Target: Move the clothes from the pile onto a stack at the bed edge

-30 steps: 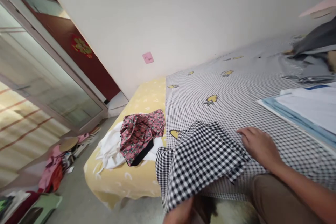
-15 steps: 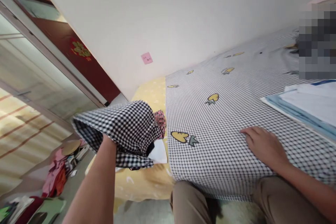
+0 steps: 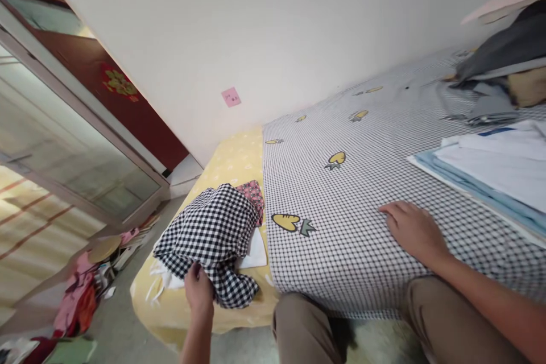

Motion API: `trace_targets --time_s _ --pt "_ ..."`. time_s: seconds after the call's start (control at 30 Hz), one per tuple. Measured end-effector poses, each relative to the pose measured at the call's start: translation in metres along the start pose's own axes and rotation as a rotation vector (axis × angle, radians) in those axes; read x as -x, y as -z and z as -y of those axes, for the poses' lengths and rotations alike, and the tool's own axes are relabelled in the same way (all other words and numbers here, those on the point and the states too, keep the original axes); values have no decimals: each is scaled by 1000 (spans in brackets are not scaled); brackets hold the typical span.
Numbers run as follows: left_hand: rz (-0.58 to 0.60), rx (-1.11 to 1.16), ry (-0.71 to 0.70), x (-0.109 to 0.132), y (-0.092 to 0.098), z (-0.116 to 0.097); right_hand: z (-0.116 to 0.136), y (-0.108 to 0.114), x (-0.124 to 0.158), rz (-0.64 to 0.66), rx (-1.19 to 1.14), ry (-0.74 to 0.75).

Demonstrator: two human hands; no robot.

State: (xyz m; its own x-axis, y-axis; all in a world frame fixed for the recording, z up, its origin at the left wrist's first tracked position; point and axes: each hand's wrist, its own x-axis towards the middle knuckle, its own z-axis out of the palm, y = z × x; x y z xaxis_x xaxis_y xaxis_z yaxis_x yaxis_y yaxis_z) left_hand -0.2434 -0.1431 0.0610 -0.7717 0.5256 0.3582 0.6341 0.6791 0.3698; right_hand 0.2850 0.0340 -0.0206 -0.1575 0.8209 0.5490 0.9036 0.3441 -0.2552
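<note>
A black-and-white checked garment (image 3: 213, 222) lies in a loose heap at the yellow end of the bed. At its near edge is my left hand (image 3: 199, 290), fingers curled in a pinch on the cloth. From under the garment show a pink patterned cloth (image 3: 252, 196) and a white cloth (image 3: 256, 250). My right hand (image 3: 416, 233) rests flat on the checked bedsheet (image 3: 341, 261), holding nothing, with its fingers stretched out. A stack of folded white and light-blue clothes (image 3: 490, 165) lies to the right of it.
Dark and grey clothes (image 3: 507, 57) are piled at the far right of the bed. Along the left, clothes and other items (image 3: 81, 290) lie on the floor by a curtain (image 3: 38, 227) and a glass door (image 3: 85, 148). A wall (image 3: 256, 23) bounds the bed's far side.
The checked garment, raised around my left forearm before, now lies down on the bed. My left hand has come out of it and moved nearer to me. My right hand stays on the sheet.
</note>
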Motion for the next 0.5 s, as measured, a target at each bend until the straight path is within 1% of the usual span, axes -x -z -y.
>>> trace_targets --time_s 0.07,0.1,0.13,0.17,0.2,0.23,0.27,0.33,0.37,0.43,0.47,0.5 --pt "-69 65 113 35 2 0 2 2 -2 28 -9 -27" --pt "-115 96 150 56 1 -4 4 5 -4 47 -12 -46" --pt "-184 142 158 77 0 -10 7 8 -6 71 -19 -68" --pt "-259 222 105 97 -2 -21 11 13 -8 101 -36 -95" --pt "-285 295 1 115 -5 -36 16 18 -10 130 -53 -128" --pt "-279 354 -127 131 -7 -54 20 23 -11 165 -86 -158" --pt "-233 387 -269 143 -9 -76 25 27 -13 190 -127 -191" --pt "-93 369 -526 159 -14 -126 31 32 -15 186 -91 -209" --pt "-41 344 -628 163 -18 -152 33 32 -16 178 -73 -213" --pt "8 301 -764 169 -30 -198 33 31 -17 162 -55 -215" --pt "18 278 -787 170 -38 -216 32 30 -17 152 -55 -216" --pt "32 247 -793 172 -48 -229 32 30 -17 142 -59 -219"
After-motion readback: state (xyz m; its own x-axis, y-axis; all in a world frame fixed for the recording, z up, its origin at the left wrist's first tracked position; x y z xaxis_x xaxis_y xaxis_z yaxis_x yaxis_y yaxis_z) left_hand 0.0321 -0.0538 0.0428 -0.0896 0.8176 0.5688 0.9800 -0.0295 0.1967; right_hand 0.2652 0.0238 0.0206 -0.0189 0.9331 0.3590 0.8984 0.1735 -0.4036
